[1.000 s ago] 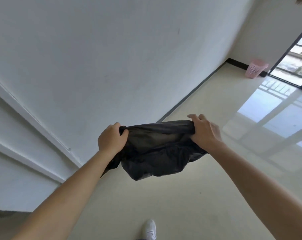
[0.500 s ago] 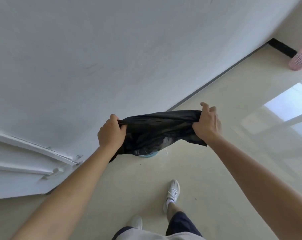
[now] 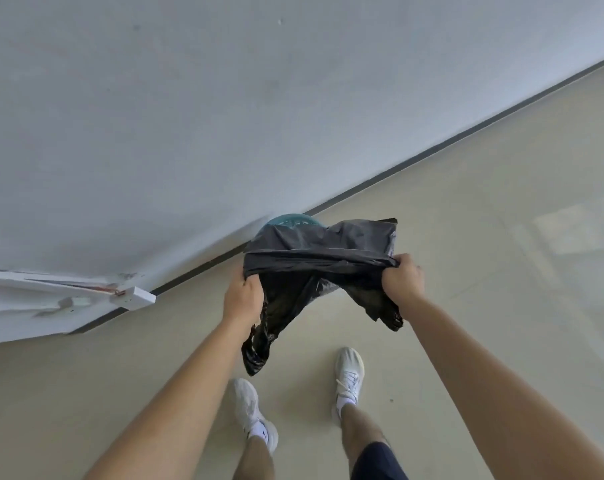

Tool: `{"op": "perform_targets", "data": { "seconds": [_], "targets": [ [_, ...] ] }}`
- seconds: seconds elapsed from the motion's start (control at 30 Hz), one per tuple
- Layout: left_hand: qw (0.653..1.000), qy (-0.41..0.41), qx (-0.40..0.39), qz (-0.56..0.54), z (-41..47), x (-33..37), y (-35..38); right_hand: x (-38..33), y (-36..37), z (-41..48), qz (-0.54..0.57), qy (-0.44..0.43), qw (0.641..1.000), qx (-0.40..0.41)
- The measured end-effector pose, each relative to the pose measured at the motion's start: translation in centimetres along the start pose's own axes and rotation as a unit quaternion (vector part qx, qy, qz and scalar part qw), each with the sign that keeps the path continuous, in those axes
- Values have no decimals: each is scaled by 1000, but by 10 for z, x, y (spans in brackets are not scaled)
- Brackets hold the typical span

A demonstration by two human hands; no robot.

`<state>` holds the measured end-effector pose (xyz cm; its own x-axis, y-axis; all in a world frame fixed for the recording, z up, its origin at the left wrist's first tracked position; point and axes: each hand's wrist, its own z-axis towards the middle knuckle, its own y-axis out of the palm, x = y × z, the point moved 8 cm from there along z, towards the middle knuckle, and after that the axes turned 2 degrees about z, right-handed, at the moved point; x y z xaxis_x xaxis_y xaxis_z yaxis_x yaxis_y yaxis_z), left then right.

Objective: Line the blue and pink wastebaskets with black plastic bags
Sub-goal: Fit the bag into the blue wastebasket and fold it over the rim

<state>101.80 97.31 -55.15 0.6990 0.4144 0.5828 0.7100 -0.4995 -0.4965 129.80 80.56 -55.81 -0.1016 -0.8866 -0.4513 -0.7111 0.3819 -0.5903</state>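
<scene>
I hold a black plastic bag (image 3: 314, 258) stretched wide between both hands. My left hand (image 3: 242, 296) grips its left edge and my right hand (image 3: 402, 278) grips its right edge. The bag's mouth is spread out, and loose ends hang down below each hand. Behind the bag, against the wall, the rim of the blue wastebasket (image 3: 293, 219) peeks out; most of it is hidden by the bag. The pink wastebasket is out of view.
A white wall (image 3: 224, 116) with a dark baseboard runs diagonally behind the basket. A white door edge with a latch (image 3: 132, 296) juts out at the left. My two feet in white shoes (image 3: 349, 374) stand on the beige tiled floor just behind the bag.
My view has tilted down toward the floor. Both hands have lowered the bag over the blue wastebasket, and the pink wastebasket has left the frame.
</scene>
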Motion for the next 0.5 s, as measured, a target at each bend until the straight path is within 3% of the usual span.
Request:
{"op": "perform_targets", "data": {
  "seconds": [0.13,0.3,0.5],
  "targets": [
    [987,-70,-28,-142,57,-53,40,25,67,38,54,-34,998,-15],
    [971,-117,-62,-200,122,-120,85,24,157,86,20,-156,985,-76],
    [966,-110,-98,-212,195,-184,137,45,273,158,92,-23,974,-205]
  ]
}}
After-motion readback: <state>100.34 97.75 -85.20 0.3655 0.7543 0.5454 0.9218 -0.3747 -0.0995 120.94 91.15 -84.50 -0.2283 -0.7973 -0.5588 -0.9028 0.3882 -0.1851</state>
